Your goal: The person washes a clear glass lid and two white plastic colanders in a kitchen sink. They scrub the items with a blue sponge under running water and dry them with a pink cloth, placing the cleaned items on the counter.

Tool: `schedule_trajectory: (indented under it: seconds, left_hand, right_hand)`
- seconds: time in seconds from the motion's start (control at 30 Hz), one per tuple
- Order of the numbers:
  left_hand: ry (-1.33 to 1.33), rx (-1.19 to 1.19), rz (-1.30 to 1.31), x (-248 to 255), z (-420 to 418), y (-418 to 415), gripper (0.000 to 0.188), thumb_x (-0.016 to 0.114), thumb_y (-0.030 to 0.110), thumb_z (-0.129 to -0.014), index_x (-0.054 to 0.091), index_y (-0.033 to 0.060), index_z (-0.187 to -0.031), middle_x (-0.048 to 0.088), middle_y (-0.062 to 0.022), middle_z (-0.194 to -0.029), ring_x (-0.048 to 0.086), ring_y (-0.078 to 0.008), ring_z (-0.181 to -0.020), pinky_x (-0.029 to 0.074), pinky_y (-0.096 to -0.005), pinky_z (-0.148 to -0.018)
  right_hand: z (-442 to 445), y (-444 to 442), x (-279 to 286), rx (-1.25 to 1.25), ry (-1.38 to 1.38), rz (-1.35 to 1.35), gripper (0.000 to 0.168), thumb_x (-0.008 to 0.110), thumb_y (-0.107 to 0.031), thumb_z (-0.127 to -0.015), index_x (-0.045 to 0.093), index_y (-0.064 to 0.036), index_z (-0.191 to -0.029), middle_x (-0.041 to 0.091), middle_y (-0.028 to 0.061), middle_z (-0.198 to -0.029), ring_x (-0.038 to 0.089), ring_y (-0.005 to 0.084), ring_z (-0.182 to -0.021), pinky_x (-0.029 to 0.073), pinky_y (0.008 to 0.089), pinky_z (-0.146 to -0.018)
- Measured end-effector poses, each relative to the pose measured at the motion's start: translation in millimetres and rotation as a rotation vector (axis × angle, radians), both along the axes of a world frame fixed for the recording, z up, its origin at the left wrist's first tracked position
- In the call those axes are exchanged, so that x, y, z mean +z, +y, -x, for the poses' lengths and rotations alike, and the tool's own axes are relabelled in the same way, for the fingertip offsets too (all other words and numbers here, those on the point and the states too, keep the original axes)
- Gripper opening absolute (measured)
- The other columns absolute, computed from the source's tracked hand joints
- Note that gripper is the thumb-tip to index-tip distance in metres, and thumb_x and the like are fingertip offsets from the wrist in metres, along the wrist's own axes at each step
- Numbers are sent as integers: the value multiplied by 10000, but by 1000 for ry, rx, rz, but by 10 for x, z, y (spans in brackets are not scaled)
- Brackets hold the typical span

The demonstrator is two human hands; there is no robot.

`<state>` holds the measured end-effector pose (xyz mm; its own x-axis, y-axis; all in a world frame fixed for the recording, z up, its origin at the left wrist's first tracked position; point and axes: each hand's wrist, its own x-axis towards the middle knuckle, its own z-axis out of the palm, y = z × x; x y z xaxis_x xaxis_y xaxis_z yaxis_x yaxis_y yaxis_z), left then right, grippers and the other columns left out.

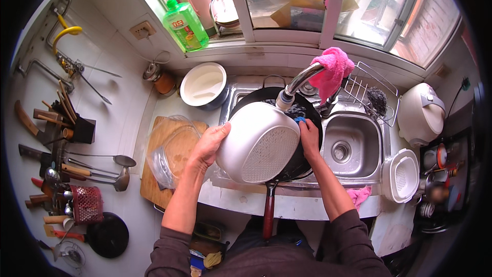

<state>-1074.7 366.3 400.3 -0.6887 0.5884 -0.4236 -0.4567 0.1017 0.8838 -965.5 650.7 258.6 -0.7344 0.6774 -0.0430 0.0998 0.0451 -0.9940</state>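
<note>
A white plastic colander basket [234, 144] is tilted over a black wok [282, 173], its perforated base facing me. My left hand [210, 142] grips its left side, thumb on the outer wall. At the right side my right hand [309, 136] holds a blue cloth [300, 119] against the basket's rim; part of the cloth is hidden by fingers and basket. The wok sits over the left sink basin with its red-brown handle [268, 211] towards me. Just above the basket hangs the tip of the chrome faucet [303, 78], with a pink cloth [331, 70] draped on its neck.
The right sink basin [351, 150] adjoins the wok. Left stand a white pot [203, 84] and a wooden cutting board [153, 184] bearing a clear lid [163, 161]. Right are a wire rack [355, 88], a rice cooker [419, 117] and another white basket [401, 177]. Green detergent [186, 25] stands on the sill.
</note>
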Motion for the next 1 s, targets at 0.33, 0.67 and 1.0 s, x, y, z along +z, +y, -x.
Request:
schedule_trajectory:
  seconds: [0.33, 0.67, 1.0]
  left_hand:
    - [48, 268, -159, -34, -271, 158, 474, 458, 362, -1023, 573, -70, -1183, 659, -134, -1094, 644, -204, -961, 518, -331, -861]
    - [-13, 444, -113, 117, -343, 448, 755, 275, 692, -951, 645, 36, -1003, 642, -20, -889, 580, -85, -771, 487, -238, -700]
    - [399, 428, 37, -364, -322, 176, 610, 402, 555, -996, 608, 12, -808, 560, 8, -725, 474, -77, -668, 424, -250, -600]
  right_hand:
    - [-150, -731, 1274, 205, 328, -466, 104, 545, -86, -889, 579, 9, -915, 536, 160, -806, 547, 317, -722, 445, 376, -671]
    - [-38, -1222, 1397, 725, 528, -1248, 317, 611, -84, -724, 615, -3, -1030, 571, 82, -935, 585, 224, -853, 484, 318, -748]
    - [858, -1016, 1497, 512, 435, -980, 199, 589, -193, -842, 699, -85, -970, 673, 56, -1003, 574, 246, -1021, 386, 373, -968]
